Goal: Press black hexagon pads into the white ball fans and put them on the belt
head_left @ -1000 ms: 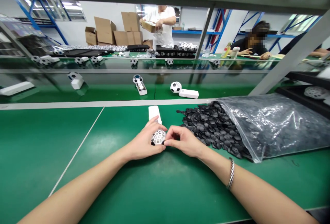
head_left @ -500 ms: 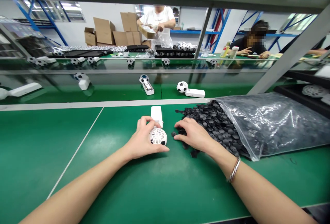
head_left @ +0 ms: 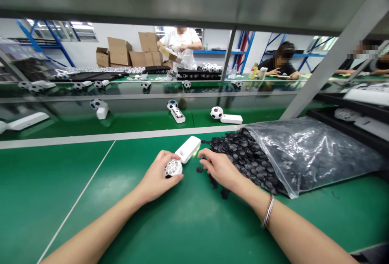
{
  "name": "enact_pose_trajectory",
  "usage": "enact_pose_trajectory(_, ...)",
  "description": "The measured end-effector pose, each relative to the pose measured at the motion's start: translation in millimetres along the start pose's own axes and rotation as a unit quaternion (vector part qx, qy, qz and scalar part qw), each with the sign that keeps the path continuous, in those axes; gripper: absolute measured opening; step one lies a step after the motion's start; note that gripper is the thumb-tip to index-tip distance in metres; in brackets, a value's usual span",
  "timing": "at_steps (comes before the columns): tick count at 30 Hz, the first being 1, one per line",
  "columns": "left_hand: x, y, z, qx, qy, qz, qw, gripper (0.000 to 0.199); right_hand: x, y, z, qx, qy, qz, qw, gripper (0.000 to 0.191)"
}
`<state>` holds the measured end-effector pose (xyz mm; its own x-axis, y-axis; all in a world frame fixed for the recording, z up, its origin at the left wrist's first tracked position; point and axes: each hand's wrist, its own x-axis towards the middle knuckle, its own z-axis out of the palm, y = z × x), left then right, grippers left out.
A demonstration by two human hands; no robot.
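My left hand (head_left: 159, 177) grips the round, white lattice head (head_left: 174, 168) of a device. Its white rectangular body (head_left: 189, 149) points away to the upper right, with a greenish glow at its right side. Just right of the device, my right hand (head_left: 217, 167) has thumb and fingertips close together; whatever is between them is too small to make out. Beneath and beside that hand lie loose black pieces (head_left: 224, 193), at the edge of a heap of black pieces (head_left: 253, 160) spilling from a clear plastic bag (head_left: 316, 150).
Beyond the white rail (head_left: 91, 137), football-headed devices lie on a green surface, one with an open body (head_left: 178, 115). Black trays (head_left: 328, 118) stand at right. A slanted metal post (head_left: 322, 61) rises over the bag. People sit or stand farther back.
The device has turned, its body now slanting to the upper right, and a glow shows on its side. My right hand's fingers have drawn together. The camera view has shifted.
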<state>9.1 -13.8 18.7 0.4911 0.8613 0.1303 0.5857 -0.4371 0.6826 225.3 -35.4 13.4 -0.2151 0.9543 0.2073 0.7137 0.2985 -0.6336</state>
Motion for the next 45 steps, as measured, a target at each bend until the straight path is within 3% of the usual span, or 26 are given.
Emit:
enact_pose_trajectory(6,1,-3,-2.5,-0.004,-0.033,0.010,0.999,0.042,0,-7,10,0.175,-0.024,-0.008,0.984,0.011)
enact_pose_trajectory(13,1,-6,-9.0,-0.025,-0.053,0.030,0.998,0.045,1,-13,13,0.066,0.024,-0.129,0.989,0.012)
enact_pose_trajectory(22,1,-8,-7.6,-0.036,-0.052,0.049,0.997,0.043,2,-26,14,0.031,-0.069,-0.162,0.984,0.020)
enact_pose_trajectory(28,0,-11,-2.8,-0.044,-0.036,0.069,0.996,0.044,2,-33,15,0.060,-0.046,-0.133,0.988,0.006)
enact_pose_trajectory(31,0,-12,-1.5,-0.045,-0.033,0.071,0.996,0.048,1,-34,20,0.065,-0.036,-0.132,0.988,0.006)
enact_pose_trajectory(36,0,-10,-1.8,-0.050,-0.036,0.068,0.996,0.050,1,-35,24,0.100,-0.072,-0.114,0.986,0.010)
enact_pose_trajectory(40,-1,-9,-2.1,-0.053,-0.039,0.069,0.995,0.048,2,-33,25,0.098,-0.052,-0.134,0.985,0.009)
enact_pose_trajectory(45,0,-10,-2.6,-0.054,-0.042,0.065,0.996,0.041,3,-30,31,0.107,-0.022,-0.109,0.988,0.005)
